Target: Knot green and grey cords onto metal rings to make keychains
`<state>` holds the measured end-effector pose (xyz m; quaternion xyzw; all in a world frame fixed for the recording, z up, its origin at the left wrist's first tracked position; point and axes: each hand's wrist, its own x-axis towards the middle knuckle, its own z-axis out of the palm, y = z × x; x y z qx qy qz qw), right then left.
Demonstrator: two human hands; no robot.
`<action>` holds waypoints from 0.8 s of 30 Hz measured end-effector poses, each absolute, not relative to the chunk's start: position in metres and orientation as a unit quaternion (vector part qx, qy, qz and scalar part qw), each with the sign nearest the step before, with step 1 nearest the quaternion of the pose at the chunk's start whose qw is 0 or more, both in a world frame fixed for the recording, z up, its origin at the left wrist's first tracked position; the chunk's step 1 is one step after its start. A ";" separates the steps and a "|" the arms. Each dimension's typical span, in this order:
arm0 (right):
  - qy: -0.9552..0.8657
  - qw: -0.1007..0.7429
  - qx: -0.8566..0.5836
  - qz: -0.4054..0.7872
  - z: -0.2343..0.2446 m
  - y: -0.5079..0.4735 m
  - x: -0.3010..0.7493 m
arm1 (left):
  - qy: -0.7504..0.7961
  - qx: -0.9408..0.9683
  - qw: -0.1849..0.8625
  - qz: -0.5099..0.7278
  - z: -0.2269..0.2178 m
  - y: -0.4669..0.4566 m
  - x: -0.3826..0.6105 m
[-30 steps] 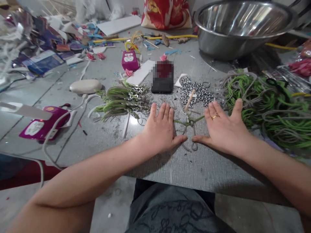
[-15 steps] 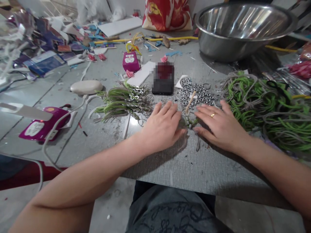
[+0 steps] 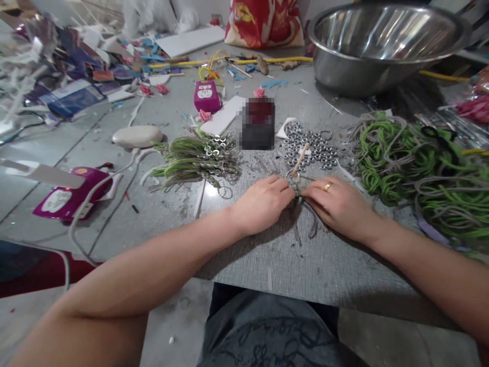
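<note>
My left hand (image 3: 263, 203) and my right hand (image 3: 338, 205) meet at the middle of the grey table (image 3: 275, 260), fingers curled and pinched on a small knotted piece of green and grey cord (image 3: 298, 192) with a metal ring. Its loose grey cord ends (image 3: 311, 227) trail toward me between the hands. A gold ring sits on my right hand. Just beyond the fingers lies a pile of metal nuts (image 3: 311, 145) with a wooden stick (image 3: 299, 159) on it.
A bundle of finished green-and-grey cord pieces (image 3: 194, 158) lies left, a heap of green and grey cord (image 3: 416, 163) right. A phone (image 3: 257, 125) lies behind the nuts, a big steel bowl (image 3: 382, 43) at back right. Purple power strips (image 3: 63, 196), white cables and scraps clutter the left.
Both hands lay flat and open beside the cord piece a second ago. They have since slid together and closed their fingers on it.
</note>
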<state>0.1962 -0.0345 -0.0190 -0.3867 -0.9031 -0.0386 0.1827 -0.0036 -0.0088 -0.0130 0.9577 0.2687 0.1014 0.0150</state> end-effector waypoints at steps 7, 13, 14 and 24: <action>-0.922 0.177 -0.342 -0.044 -0.016 -0.036 0.198 | 0.248 0.966 0.032 0.065 -0.012 -0.009 -0.006; -0.915 0.168 -0.363 -0.047 -0.015 -0.037 0.197 | 0.280 0.957 0.061 0.035 -0.007 -0.011 -0.006; -0.913 0.168 -0.370 -0.047 -0.015 -0.037 0.197 | 0.292 0.953 0.072 0.031 -0.006 -0.012 -0.006; -0.908 0.129 -0.396 -0.052 -0.015 -0.038 0.201 | 0.357 0.925 0.127 -0.030 0.004 -0.012 -0.010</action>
